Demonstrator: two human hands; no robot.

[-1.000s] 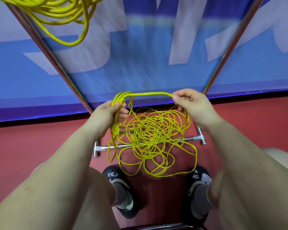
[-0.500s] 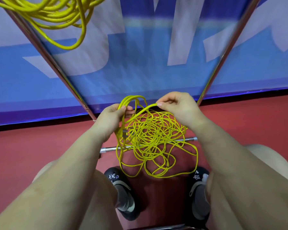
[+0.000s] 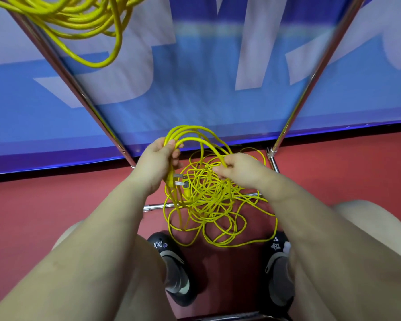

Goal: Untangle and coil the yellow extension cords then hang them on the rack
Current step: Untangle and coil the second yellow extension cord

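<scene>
Just below the middle of the frame, the left hand (image 3: pixel 159 158) is closed around a small bundle of yellow loops (image 3: pixel 190 133), its grip clamped on several strands gathered together, with a plug (image 3: pixel 180 180) showing grey metal prongs hanging just under the wrist; the right hand (image 3: pixel 237 166), a little lower and to the right, pinches a single strand of the same yellow cord between thumb and fingers, its grip shut on that strand, which arches up and over to the left hand; beneath both hands the rest of the tangled yellow cord (image 3: pixel 213 205) lies in a loose heap on the red floor (image 3: pixel 56 205), draped across a low chrome crossbar (image 3: pixel 155 206) of the rack; two chrome rack poles (image 3: pixel 74 82) slant upward from the floor toward the upper corners of the frame, in front of a blue and white banner (image 3: pixel 206 77); in the upper left of the frame another yellow cord (image 3: pixel 79 17), already coiled, hangs high on the rack with one loop drooping lower; at the bottom of the frame two dark shoes (image 3: pixel 176 269) rest on the floor on either side of the heap, close to its lower edge.
</scene>
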